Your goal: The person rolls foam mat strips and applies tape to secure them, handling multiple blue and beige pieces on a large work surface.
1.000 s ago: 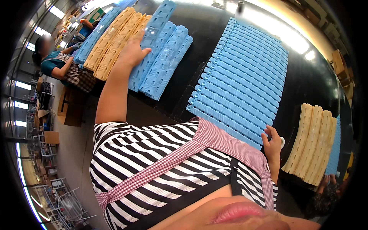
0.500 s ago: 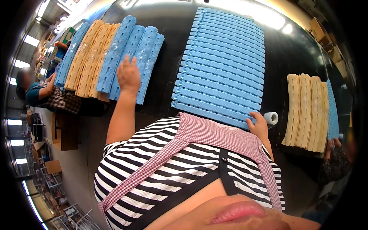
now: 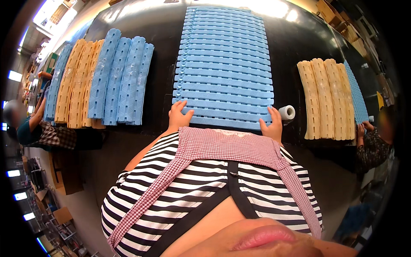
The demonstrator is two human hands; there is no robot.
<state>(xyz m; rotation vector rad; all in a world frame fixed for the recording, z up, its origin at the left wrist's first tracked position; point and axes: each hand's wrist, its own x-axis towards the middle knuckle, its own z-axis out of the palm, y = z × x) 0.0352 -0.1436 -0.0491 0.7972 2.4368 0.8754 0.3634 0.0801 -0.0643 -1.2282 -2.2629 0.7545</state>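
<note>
A blue slatted plastic mat (image 3: 224, 68) lies flat on the dark table in front of me. At its near left corner is my left hand (image 3: 176, 116), with thumb and fingers apart over the edge slats. My right hand (image 3: 272, 126) rests at the near right corner, its thumb and fingers likewise spread. Both hands touch the mat's edge and look open; what lies under the palms is hidden. Just right of the right hand, a roll of clear-looking tape or film (image 3: 287, 112) lies on its side.
Wrapped, rolled blue mats (image 3: 122, 81) and rolled beige mats (image 3: 75, 85) line the table's left side. More beige rolls (image 3: 327, 100) stand right, beside another flat blue mat (image 3: 355, 92). One person (image 3: 30, 124) works at the left, another (image 3: 372, 143) at the right.
My left hand has come away from the rolled blue mats and moved right to the flat mat's near left corner. My right hand stays at the near right corner. The whole view has shifted.
</note>
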